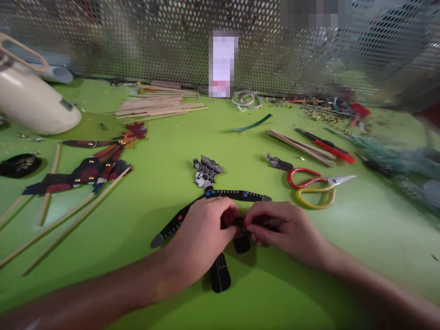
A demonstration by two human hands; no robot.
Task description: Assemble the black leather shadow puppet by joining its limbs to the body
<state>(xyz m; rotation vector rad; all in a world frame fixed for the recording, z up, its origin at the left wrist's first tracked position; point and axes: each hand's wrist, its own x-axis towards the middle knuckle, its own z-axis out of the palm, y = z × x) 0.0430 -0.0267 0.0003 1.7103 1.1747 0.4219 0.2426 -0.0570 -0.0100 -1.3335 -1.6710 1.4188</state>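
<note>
A black-and-white jointed shadow puppet (208,169) lies on the green table, its arms spread and its legs pointing toward me. Blue and red fasteners dot its arms. Over its body rests my left hand (209,229), thumb and fingers closed on the puppet near the top of a leg. My right hand (278,224) pinches at the same spot from the right; whatever is between its fingertips is too small to make out. The puppet's torso is mostly hidden under my left hand. Right of the puppet lie scissors (314,185) with red and yellow handles, beside a small dark cut-out piece (279,162).
A coloured puppet (82,176) with wooden sticks lies at left, near a black dish (20,165) and a cream jug (34,98). Thin sticks (161,104) are piled at the back. A red-and-black cutter (326,145) lies at right. A perforated metal screen (154,41) stands behind.
</note>
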